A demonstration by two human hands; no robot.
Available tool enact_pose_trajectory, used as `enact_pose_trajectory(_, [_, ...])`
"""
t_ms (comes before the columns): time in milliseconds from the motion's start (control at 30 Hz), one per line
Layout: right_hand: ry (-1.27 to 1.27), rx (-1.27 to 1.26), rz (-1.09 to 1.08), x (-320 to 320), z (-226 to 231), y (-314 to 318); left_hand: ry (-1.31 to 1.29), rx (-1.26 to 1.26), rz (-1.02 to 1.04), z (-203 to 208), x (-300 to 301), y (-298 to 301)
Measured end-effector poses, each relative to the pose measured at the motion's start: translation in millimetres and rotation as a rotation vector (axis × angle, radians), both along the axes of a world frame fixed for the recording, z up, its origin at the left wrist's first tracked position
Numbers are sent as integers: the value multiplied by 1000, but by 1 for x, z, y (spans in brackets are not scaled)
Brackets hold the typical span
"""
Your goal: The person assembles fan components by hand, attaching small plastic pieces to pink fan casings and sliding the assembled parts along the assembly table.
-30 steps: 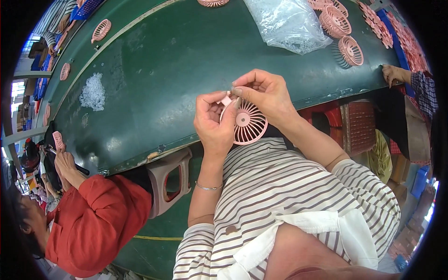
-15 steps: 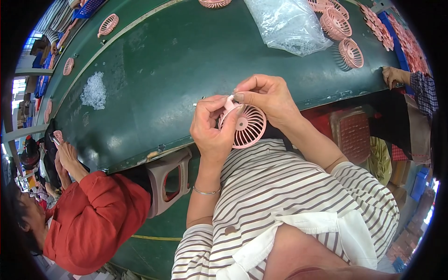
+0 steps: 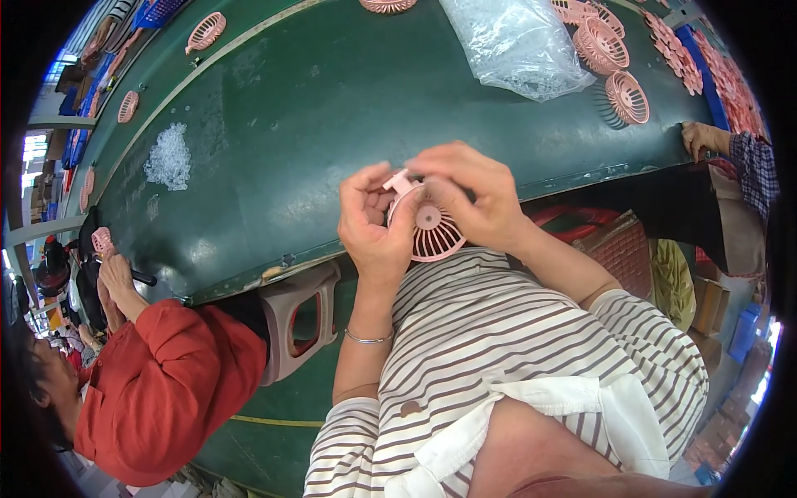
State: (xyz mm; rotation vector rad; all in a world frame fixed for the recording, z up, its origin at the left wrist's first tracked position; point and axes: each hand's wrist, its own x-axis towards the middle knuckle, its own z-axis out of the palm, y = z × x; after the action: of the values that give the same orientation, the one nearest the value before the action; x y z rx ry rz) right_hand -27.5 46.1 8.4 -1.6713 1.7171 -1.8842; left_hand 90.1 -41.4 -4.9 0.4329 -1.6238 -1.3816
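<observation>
- Left hand (image 3: 375,228) pinches the pink fan grille (image 3: 440,239) over the near edge of the green table (image 3: 282,141)!
- Right hand (image 3: 481,201), fingers curled against it, blurred, grip unclear.
- Clear pieces (image 3: 168,158) heaped leftward; red-sleeved co-worker (image 3: 170,390) alongside.

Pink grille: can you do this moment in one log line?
left grip: holds pink grille | right grip: at its upper part | table: clear bag, clear pieces

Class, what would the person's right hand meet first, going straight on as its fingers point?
Probably the left hand, holding the pink fan cover; depth is unclear, so the cover's tab might come first.
</observation>
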Motion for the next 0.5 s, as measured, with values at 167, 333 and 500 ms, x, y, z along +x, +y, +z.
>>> enact_pose_trajectory(167, [-235, 123, 146, -4, -5, 0, -104, -8, 21, 6, -4, 2])
enact_pose_trajectory(333, [-201, 88, 244, -13, -4, -3, -73, -135, 9, -3, -5, -6])
enact_pose_trajectory(500, [-203, 166, 394, -37, -8, 5, -106, -84, -13, 3, -13, 2])
